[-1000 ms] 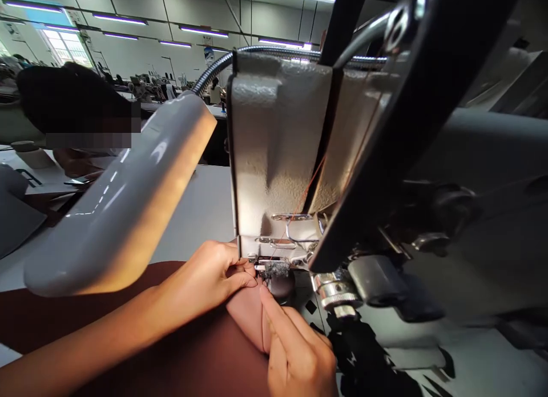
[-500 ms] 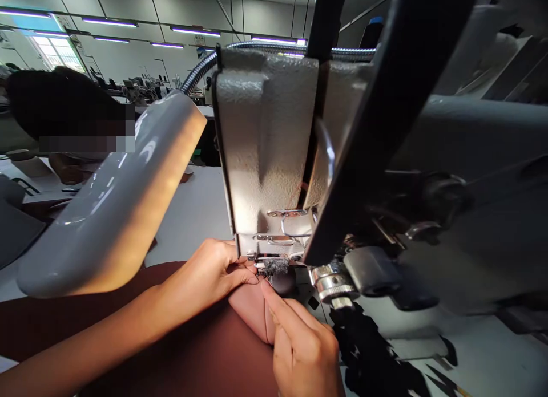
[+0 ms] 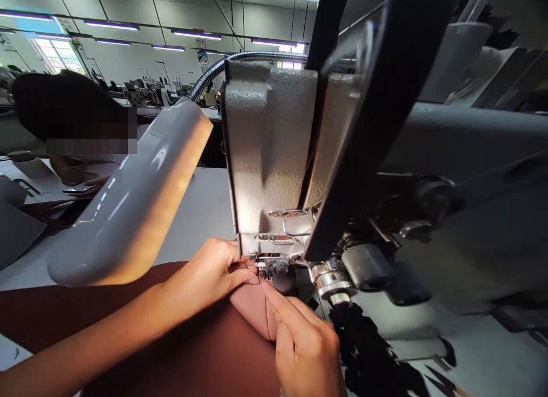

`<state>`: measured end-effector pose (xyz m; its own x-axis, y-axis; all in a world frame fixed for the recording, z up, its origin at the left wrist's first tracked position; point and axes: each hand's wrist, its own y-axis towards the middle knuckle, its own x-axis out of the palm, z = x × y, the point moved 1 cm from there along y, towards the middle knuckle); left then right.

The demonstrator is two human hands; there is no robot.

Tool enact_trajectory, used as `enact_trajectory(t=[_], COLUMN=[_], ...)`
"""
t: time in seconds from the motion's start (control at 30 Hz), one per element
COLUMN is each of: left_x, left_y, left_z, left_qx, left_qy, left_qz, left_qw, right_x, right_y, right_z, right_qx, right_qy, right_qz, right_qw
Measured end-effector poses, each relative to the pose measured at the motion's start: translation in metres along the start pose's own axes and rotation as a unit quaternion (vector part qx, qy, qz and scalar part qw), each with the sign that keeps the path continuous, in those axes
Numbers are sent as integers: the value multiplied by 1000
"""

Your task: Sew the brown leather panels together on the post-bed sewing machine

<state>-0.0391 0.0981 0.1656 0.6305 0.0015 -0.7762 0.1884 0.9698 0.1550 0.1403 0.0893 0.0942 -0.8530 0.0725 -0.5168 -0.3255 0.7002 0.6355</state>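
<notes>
Reddish-brown sheet material [image 3: 192, 351], leather-like, lies under a sewing machine [image 3: 274, 140] and spreads toward me. A seam line runs along its paler folded part [image 3: 252, 308], beside the presser foot. My left hand [image 3: 214, 268] is closed on the edge left of the foot, thumb and fingers pinched together; some fingertips are hidden behind the machine head. Just in front of the needle area, my right hand [image 3: 306, 340] grips the same material, its index finger stretched along the seam toward the foot and its other fingers curled. The needle tip is too small to make out.
A lit lamp [image 3: 137, 203] on a flexible metal neck hangs left of the machine head. Black scraps [image 3: 377, 351] and pointed scissors [image 3: 445, 380] lie at right on the white table [image 3: 192, 209]. Another person [image 3: 68, 112] sits at far left.
The machine's shiny thread lever has gone from low in its slot to the top. My view has shifted slightly, moving the lamp to the right. Both hands keep nearly the same hold.
</notes>
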Motion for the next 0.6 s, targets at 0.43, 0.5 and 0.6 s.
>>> enact_trajectory(t=[0.43, 0.5, 0.6], left_x=[25, 33, 45], left_y=[-52, -60, -68], left_z=[-31, -24, -11], left_qx=[98, 202, 292], left_qy=[150, 144, 153], left_qz=[304, 291, 225], left_qw=[936, 924, 917], right_x=[-9, -17, -27], right_y=[-32, -31, -26], right_z=[29, 37, 44], right_qx=[13, -22, -4], right_qy=[21, 17, 73], right_qz=[-37, -67, -105], right_qw=[999, 997, 992])
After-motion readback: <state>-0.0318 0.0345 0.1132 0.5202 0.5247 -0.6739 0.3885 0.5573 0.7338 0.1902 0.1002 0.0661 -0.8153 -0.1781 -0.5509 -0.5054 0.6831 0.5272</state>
